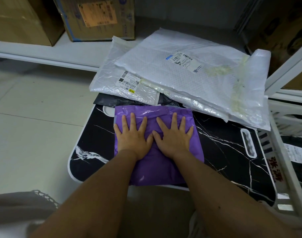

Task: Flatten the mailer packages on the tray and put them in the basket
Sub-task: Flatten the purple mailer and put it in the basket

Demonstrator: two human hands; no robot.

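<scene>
Left hand (pixel 133 138) and right hand (pixel 172 137) lie flat, fingers spread, side by side, pressing the purple mailer (pixel 157 162) onto the near part of the black marbled tray (pixel 224 152). White mailers (pixel 181 79) are stacked at the far edge. The basket (pixel 287 152) stands right.

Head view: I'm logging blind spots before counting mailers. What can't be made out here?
- Black plastic mailer: mostly buried under the white bubble mailers; its count is unclear.
- White slatted basket: cut by the right edge, contents partly hidden.
- Printed shipping labels: text too small to read.
- Purple plastic mailer: its middle is covered by the left hand and right hand, both pressing flat.
</scene>
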